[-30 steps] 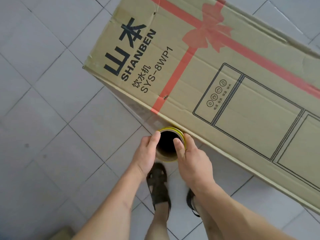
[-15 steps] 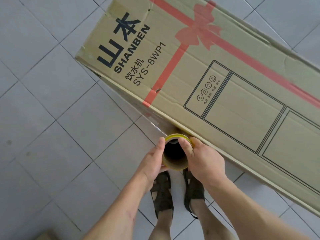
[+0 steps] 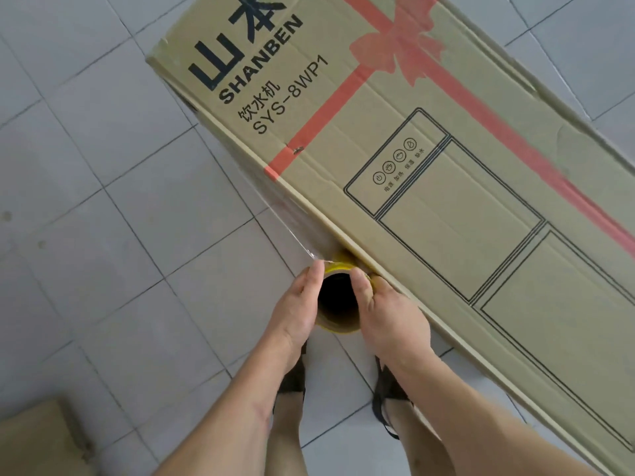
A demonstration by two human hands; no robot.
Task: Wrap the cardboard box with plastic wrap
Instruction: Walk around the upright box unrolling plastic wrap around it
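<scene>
Pale grey floor tiles [image 3: 103, 235] with dark grout lines spread under everything; on them lies a long cardboard box [image 3: 446, 207] running from upper left to lower right, its top face printed with SHANBEN lettering [image 3: 261, 60], a red ribbon-and-bow design [image 3: 395, 46] and a black line drawing of an appliance. Down at the near edge of the box, both hands hold a roll of plastic wrap [image 3: 338, 324] upright, its dark hollow core facing the camera and a yellowish rim showing round the opening. The left hand [image 3: 295, 314] grips the roll's left side, thumb tip laid at the top rim; the right hand [image 3: 391, 321] grips the right side — thumb hooked over the rim into the core, fingers curled behind against the box edge. From the roll a clear sheet of film [image 3: 275, 214] stretches up and to the left along the box's near side, taut, with a bright glinting edge; where it ends on the box I cannot tell. Below the hands two feet in dark sandals [image 3: 388, 396] stand on the tiles, just beside the box. At the lower left corner the edge of another brown cardboard piece [image 3: 37, 438] shows.
</scene>
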